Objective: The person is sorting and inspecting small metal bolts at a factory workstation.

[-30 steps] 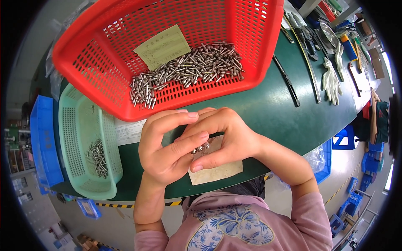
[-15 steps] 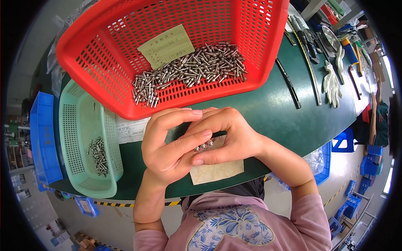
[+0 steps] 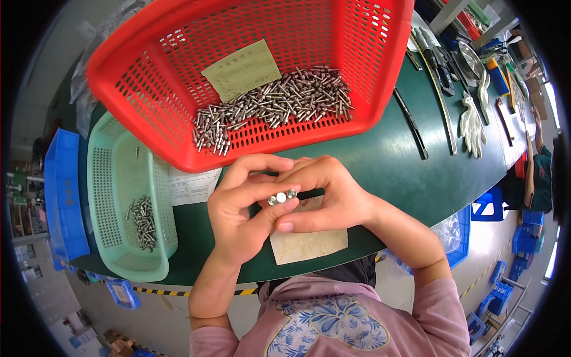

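Note:
Three small metal pins (image 3: 281, 197) lie side by side with their round, shiny ends facing up. My left hand (image 3: 233, 215) is closed on them, the thumb below and a finger above. Against it rests my right hand (image 3: 340, 193), its fingers curled over the left fingertips and its thumb lower down near the left thumb. What the right fingers grip is hidden behind the left hand. Just beyond both hands, a tilted red perforated basket (image 3: 148, 128) holds a heap of similar pins (image 3: 279, 98) and a yellowish paper tag (image 3: 241, 70).
A pale green basket (image 3: 128, 266) with fewer pins stands at the left, beside a blue bin (image 3: 63, 196). A stained paper sheet (image 3: 310, 245) lies under my hands. White gloves (image 3: 471, 126), a black strip (image 3: 410, 123) and assorted tools occupy the right. Another person's arm shows at far right.
The pins have turned so their ends face up more, and they sit slightly higher and further left, between left thumb and finger. The view has shifted slightly.

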The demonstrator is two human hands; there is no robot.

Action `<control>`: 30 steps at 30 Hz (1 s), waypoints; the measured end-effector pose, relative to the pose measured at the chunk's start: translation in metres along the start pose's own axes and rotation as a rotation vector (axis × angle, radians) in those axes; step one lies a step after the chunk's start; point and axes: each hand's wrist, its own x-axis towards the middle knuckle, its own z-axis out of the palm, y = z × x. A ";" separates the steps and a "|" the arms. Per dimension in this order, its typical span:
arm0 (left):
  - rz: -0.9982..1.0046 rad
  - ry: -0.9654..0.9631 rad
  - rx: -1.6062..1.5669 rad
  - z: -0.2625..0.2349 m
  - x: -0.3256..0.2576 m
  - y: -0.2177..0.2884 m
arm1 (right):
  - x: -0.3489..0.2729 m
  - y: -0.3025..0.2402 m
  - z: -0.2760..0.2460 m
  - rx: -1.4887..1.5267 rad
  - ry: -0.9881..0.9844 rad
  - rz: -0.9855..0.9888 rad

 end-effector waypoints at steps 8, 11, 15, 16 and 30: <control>-0.485 -0.009 -0.631 -0.004 -0.003 0.000 | -0.001 -0.006 0.001 0.022 -0.022 0.083; -0.510 -0.011 -0.668 -0.005 -0.003 -0.001 | -0.001 -0.006 0.001 0.030 -0.033 0.102; -0.518 -0.010 -0.654 -0.004 -0.003 0.000 | 0.000 -0.007 0.001 0.040 -0.035 0.105; -0.515 -0.005 -0.651 -0.003 -0.003 -0.001 | -0.001 -0.007 0.001 0.040 -0.039 0.104; -0.494 0.016 -0.645 0.000 -0.003 -0.004 | -0.003 -0.007 -0.002 0.013 -0.054 0.160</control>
